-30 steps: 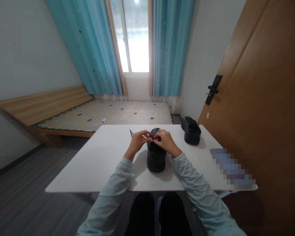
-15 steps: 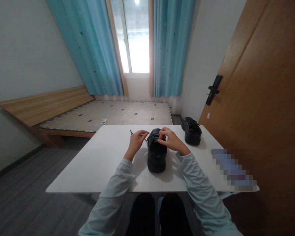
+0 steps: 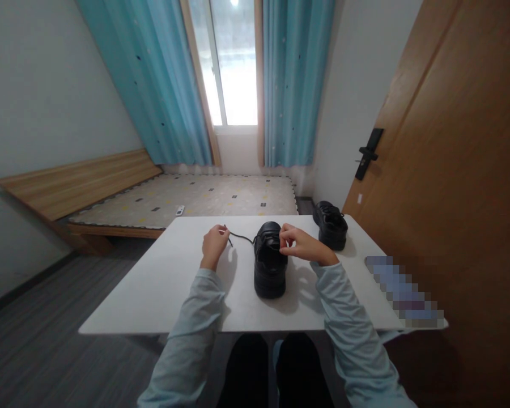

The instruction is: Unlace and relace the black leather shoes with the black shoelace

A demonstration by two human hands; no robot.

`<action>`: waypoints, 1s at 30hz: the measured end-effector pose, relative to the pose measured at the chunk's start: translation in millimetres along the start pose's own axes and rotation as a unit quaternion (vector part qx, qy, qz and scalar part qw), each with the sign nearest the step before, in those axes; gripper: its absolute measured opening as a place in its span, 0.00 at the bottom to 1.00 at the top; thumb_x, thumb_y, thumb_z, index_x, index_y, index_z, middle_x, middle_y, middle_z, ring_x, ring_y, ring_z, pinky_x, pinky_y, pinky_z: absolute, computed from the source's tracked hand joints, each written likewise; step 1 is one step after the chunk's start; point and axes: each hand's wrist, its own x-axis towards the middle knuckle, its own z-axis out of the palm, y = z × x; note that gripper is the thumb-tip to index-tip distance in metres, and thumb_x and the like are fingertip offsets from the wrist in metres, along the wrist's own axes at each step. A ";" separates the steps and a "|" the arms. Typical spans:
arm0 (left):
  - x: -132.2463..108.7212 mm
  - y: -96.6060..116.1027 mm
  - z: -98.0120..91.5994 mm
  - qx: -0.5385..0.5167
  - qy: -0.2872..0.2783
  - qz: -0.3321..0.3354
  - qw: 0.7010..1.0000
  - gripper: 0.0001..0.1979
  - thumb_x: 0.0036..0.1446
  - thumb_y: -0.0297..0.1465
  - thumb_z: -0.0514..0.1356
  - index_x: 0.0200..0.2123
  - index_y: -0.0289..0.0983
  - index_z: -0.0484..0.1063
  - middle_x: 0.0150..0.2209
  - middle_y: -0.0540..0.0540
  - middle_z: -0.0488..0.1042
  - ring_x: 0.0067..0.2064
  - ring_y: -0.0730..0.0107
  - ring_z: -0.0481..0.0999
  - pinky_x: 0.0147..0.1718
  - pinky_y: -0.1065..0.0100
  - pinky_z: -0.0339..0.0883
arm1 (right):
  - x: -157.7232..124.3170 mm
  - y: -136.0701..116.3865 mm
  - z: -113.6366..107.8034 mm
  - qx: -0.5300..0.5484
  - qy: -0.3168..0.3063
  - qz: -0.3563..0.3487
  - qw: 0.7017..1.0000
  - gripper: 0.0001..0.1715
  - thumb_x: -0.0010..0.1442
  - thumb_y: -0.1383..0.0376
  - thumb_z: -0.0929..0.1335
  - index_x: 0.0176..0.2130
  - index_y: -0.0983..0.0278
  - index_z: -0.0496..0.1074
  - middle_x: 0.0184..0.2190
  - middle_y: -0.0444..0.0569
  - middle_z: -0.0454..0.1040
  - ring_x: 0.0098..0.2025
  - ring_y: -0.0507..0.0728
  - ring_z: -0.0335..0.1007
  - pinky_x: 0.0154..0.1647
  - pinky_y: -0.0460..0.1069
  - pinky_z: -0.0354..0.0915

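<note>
A black shoe stands on the white table, toe away from me and heel towards me. From its lacing a dark shoelace runs left across to my left hand, which pinches it near the end. A short tip hangs below those fingers. My right hand is closed in a pinch at the right edge of the shoe's opening, beside the lacing. What lies between its fingertips is too small to make out.
Another black shoe stands at the table's far right corner. A blurred flat item lies along the right edge. Beyond the table is a bed with a white remote; a wooden door is close on the right.
My left hand has moved left, away from the shoe, drawing the shoelace out sideways. My right hand has shifted slightly right, from over the lacing to the shoe's right edge.
</note>
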 end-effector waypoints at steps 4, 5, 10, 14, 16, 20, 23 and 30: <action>3.0 4.2 -8.2 0.054 -0.046 -0.023 0.997 0.14 0.56 0.39 0.56 0.40 0.40 0.76 0.42 0.39 0.79 0.46 0.53 0.76 0.41 0.61 0.65 | -0.7 -6.7 0.0 -0.026 -0.011 -0.011 1.000 0.08 0.47 0.77 0.71 0.23 0.66 0.72 0.33 0.45 0.62 0.35 0.52 0.63 0.38 0.47 0.62; 4.2 5.4 -9.6 0.069 -0.058 -0.017 0.996 0.14 0.56 0.37 0.56 0.41 0.40 0.76 0.43 0.40 0.78 0.46 0.53 0.76 0.41 0.61 0.65 | -0.9 -7.9 0.3 -0.032 -0.011 -0.012 0.999 0.07 0.46 0.76 0.71 0.23 0.66 0.72 0.33 0.45 0.62 0.36 0.52 0.63 0.39 0.48 0.62; 12.0 8.7 -10.7 0.139 -0.131 0.075 0.979 0.16 0.56 0.25 0.52 0.40 0.43 0.78 0.45 0.41 0.76 0.48 0.56 0.73 0.43 0.63 0.64 | -1.2 -9.6 2.4 -0.054 -0.005 -0.017 0.998 0.07 0.45 0.76 0.72 0.24 0.66 0.74 0.33 0.45 0.61 0.36 0.52 0.62 0.39 0.48 0.62; 10.8 7.6 -4.2 0.198 -0.140 0.120 0.963 0.21 0.56 0.21 0.50 0.45 0.44 0.76 0.48 0.38 0.70 0.50 0.56 0.70 0.45 0.62 0.64 | -0.5 -9.4 3.5 -0.068 -0.010 -0.018 0.997 0.06 0.45 0.76 0.72 0.24 0.66 0.74 0.33 0.45 0.60 0.36 0.52 0.62 0.39 0.48 0.62; 8.0 6.8 -0.1 0.214 -0.129 0.107 0.962 0.22 0.58 0.21 0.49 0.48 0.44 0.74 0.50 0.37 0.67 0.51 0.54 0.68 0.44 0.61 0.64 | 0.0 -10.2 4.1 -0.078 -0.014 -0.009 0.997 0.06 0.45 0.75 0.73 0.24 0.66 0.74 0.34 0.46 0.60 0.36 0.53 0.62 0.39 0.48 0.61; 5.1 3.7 5.7 0.221 -0.128 0.080 0.964 0.17 0.58 0.24 0.53 0.47 0.44 0.74 0.51 0.38 0.64 0.53 0.50 0.64 0.44 0.60 0.64 | 1.0 -11.6 5.5 -0.076 -0.008 0.003 0.997 0.07 0.45 0.73 0.74 0.24 0.67 0.73 0.34 0.46 0.60 0.36 0.52 0.62 0.38 0.47 0.61; 6.0 0.2 6.5 0.221 -0.120 0.077 0.965 0.12 0.57 0.27 0.57 0.43 0.43 0.75 0.50 0.38 0.64 0.53 0.49 0.63 0.44 0.60 0.64 | 2.5 -9.5 5.8 -0.060 0.014 0.001 0.998 0.11 0.43 0.68 0.77 0.26 0.67 0.72 0.34 0.46 0.60 0.34 0.52 0.62 0.36 0.47 0.62; 3.1 -4.1 7.3 0.204 -0.099 0.071 0.971 0.08 0.56 0.28 0.57 0.37 0.41 0.76 0.47 0.38 0.64 0.51 0.49 0.62 0.42 0.60 0.65 | 7.5 5.1 3.3 -0.022 0.139 0.017 0.990 0.15 0.52 0.57 0.73 0.28 0.66 0.71 0.29 0.44 0.65 0.29 0.50 0.60 0.31 0.45 0.58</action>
